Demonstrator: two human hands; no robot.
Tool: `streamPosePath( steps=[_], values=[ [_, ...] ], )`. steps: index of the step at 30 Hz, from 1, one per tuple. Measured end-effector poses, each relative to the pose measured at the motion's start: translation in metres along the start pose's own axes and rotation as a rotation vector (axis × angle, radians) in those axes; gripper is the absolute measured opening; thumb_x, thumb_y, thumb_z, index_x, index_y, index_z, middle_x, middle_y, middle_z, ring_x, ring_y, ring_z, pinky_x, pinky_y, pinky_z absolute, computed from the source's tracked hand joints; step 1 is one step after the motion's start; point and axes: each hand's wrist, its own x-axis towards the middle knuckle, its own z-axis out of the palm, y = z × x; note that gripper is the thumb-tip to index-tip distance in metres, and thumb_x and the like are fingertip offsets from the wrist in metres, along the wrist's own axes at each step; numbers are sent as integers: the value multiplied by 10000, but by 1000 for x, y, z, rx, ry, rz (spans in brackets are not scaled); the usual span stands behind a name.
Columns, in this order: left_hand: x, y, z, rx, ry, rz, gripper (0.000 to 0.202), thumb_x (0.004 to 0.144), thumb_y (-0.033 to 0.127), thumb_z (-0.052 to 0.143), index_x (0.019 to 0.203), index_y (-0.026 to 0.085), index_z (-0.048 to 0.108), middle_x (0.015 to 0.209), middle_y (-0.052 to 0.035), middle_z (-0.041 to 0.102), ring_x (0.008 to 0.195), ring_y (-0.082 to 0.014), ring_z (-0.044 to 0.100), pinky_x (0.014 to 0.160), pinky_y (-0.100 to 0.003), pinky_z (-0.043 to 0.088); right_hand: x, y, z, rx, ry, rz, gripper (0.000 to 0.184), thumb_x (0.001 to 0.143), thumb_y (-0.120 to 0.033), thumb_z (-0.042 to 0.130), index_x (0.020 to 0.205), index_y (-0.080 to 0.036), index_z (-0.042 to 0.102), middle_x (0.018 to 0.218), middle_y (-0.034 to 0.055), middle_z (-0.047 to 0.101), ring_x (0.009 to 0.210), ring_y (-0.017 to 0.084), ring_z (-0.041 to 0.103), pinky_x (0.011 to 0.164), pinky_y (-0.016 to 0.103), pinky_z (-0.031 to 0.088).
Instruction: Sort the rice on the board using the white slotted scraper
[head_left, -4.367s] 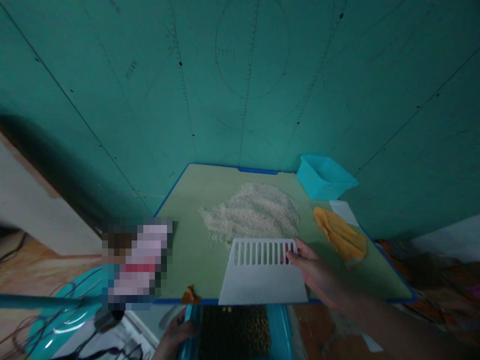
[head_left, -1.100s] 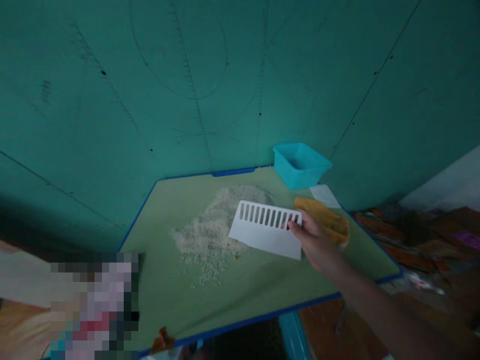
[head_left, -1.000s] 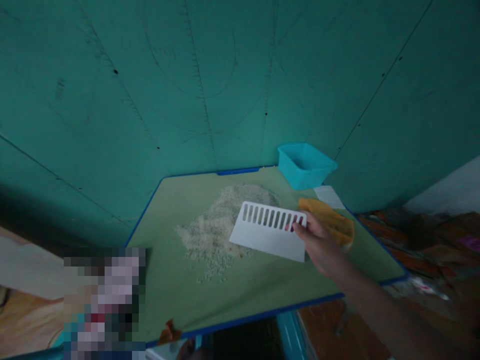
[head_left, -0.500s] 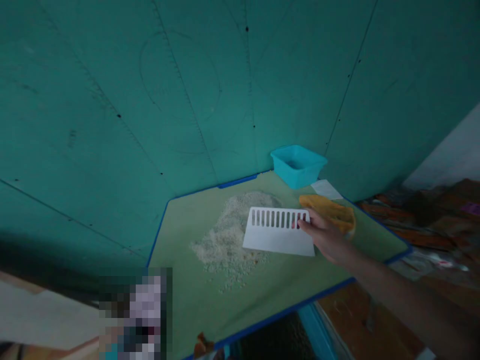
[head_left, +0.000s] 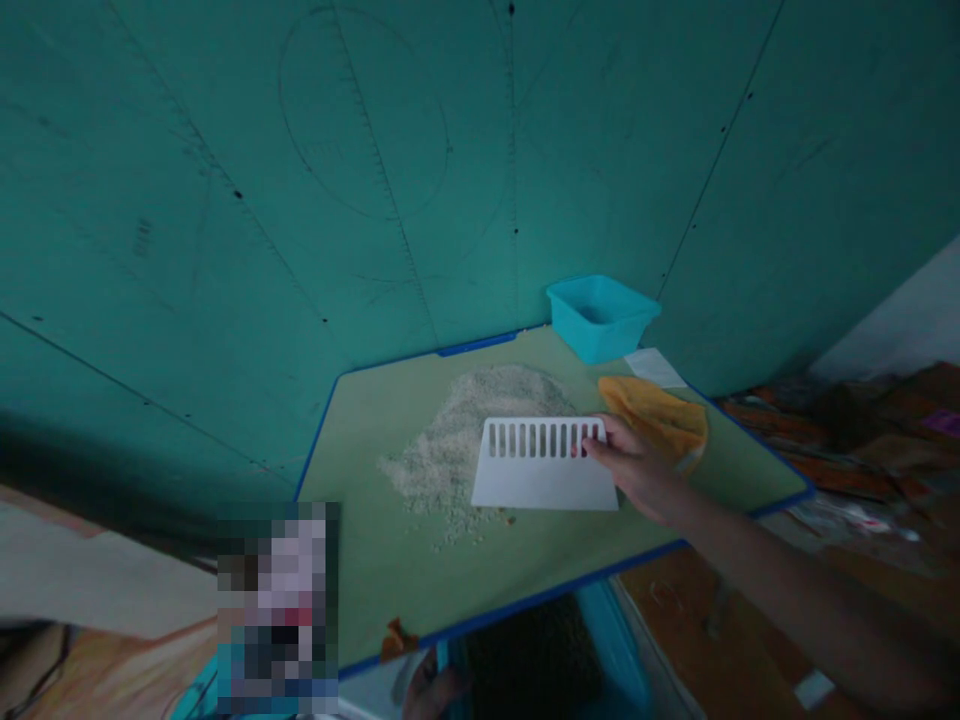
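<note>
My right hand (head_left: 637,470) grips one end of a flat white plastic scraper (head_left: 544,485) with a row of slots along its top. The scraper is held in front of a heap of pale granules (head_left: 442,455), hiding its right part. That heap lies on a pale green table (head_left: 360,590) with a blue edge. At the bottom of the view, my left hand (head_left: 433,690) is closed at the left rim of a blue tub (head_left: 626,650), which holds dark contents below the table's front edge. Part of this hand is cut off by the frame.
A turquoise basin (head_left: 600,325) stands at the table's back right, beside a white sheet (head_left: 655,367) and a yellow cloth (head_left: 660,415). A small orange-brown piece (head_left: 397,640) lies at the front edge. Behind rises a green wall (head_left: 420,180). Clutter covers the floor at right.
My right hand has brought the scraper slightly left over the granules. The view has tilted down a little, so more of the blue tub and my left hand show.
</note>
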Motion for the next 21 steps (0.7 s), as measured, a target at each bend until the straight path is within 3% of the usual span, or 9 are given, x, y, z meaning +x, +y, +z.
streamPosePath(
  steps=[6,12,21],
  values=[
    [-2,0,-1,-22,-7,-43,120,381,161,632,483,191,686,334,53,560,360,-135,475,442,-276,396,-1,-7,6,-20,36,-14,138,742,-346,615,844,-261,580,716,-34,597,679,185,548,643,307,408],
    [1,2,-2,-12,-13,-24,109,357,100,635,413,193,625,320,61,536,361,-111,445,438,-251,365,-2,-13,12,-7,-24,18,98,743,-337,621,796,-266,581,714,-39,590,647,175,537,606,295,391],
    [-1,1,-7,-34,-46,-6,173,353,73,695,435,191,599,350,73,515,404,-116,437,461,-262,380,-6,-8,12,26,-65,41,121,759,-328,629,860,-276,589,720,-41,607,658,180,551,638,303,406]
  ],
)
